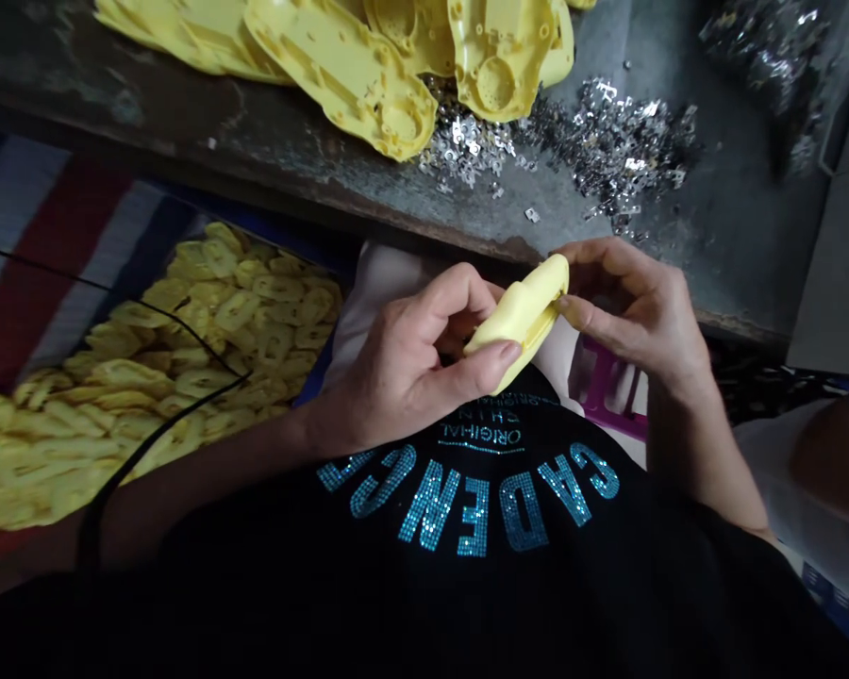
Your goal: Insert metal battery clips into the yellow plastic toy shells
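A yellow plastic shell [527,306] is held up in front of my chest, tilted with its right end higher. My left hand [417,354] is closed around its lower left end, thumb on the near side and fingers behind. At the upper right end, my right hand [629,302] pinches the shell's edge, the thumb tip at a small dark opening and the forefinger partly behind the shell. Whether a small part sits between those fingertips is hidden. Beyond my hands, small shiny metal clips [623,141] lie in loose heaps on the dark worktable [368,189].
Several open yellow shells [346,80] lie along the back of the table. A clear bag of metal pieces [771,47] rests at the far right. Many yellow parts [219,330] fill a container at lower left, crossed by a black cable [162,424]. A purple plastic object [601,387] is below my right hand.
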A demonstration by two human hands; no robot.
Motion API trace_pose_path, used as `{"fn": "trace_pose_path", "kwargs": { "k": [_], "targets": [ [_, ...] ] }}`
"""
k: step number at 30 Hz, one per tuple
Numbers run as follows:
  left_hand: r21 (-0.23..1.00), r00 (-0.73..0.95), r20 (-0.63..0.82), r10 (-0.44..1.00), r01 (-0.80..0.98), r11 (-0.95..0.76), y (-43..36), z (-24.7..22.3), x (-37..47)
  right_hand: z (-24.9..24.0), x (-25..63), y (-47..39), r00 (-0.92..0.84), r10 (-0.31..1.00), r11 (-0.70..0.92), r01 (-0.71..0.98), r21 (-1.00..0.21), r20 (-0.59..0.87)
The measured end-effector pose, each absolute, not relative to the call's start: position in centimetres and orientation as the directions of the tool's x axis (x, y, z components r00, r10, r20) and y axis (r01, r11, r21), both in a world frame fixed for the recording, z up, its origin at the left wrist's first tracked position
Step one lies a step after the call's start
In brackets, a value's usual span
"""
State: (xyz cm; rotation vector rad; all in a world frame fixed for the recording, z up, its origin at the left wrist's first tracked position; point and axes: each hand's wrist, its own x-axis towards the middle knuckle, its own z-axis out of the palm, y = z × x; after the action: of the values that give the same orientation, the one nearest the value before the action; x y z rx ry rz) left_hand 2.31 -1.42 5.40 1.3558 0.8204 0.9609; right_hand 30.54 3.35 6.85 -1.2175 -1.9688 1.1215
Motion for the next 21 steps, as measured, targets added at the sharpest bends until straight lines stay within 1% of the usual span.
{"fn": "trace_pose_path", "kwargs": {
  "k": [2, 4, 6, 9, 11, 16, 21],
  "targets": [
    [0.986, 0.437, 0.166, 0.884, -0.074, -0.149, -1.1, 5.6, 2.3, 6.4, 30.7, 2.8, -0.408, 0.912, 0.241, 0.451, -0.859, 0.041],
    [0.975, 0.497, 0.213, 0.841, -0.057, -0.213, -0.8, 5.6, 2.1, 5.7, 30.7, 1.9, -0.363, 0.926, 0.277, 0.47, -0.838, 0.102],
    [0.976, 0.549, 0.2, 0.811, -0.04, -0.214, -0.4, 5.3, 1.7, 4.7, 30.7, 1.0, -0.316, 0.914, 0.382, 0.455, -0.804, 0.255],
    [0.981, 0.587, 0.157, 0.794, 0.0, -0.194, 0.1, 4.8, 1.5, 3.0, 30.6, 0.0, -0.252, 0.823, 0.567, 0.412, -0.713, 0.509],
    [0.98, 0.635, 0.113, 0.765, 0.056, -0.191, 0.4, 4.6, 1.8, 2.3, 30.6, -0.5, -0.227, 0.768, 0.633, 0.406, -0.659, 0.599],
    [0.943, 0.752, 0.1, 0.652, 0.137, -0.303, 1.2, 5.1, 3.2, 1.7, 31.0, -1.1, -0.241, 0.714, 0.69, 0.407, -0.599, 0.657],
    [0.898, 0.763, 0.132, 0.633, 0.179, -0.403, 1.3, 5.9, 3.6, 1.5, 30.8, -1.1, -0.209, 0.652, 0.725, 0.453, -0.519, 0.729]
  ]
}}
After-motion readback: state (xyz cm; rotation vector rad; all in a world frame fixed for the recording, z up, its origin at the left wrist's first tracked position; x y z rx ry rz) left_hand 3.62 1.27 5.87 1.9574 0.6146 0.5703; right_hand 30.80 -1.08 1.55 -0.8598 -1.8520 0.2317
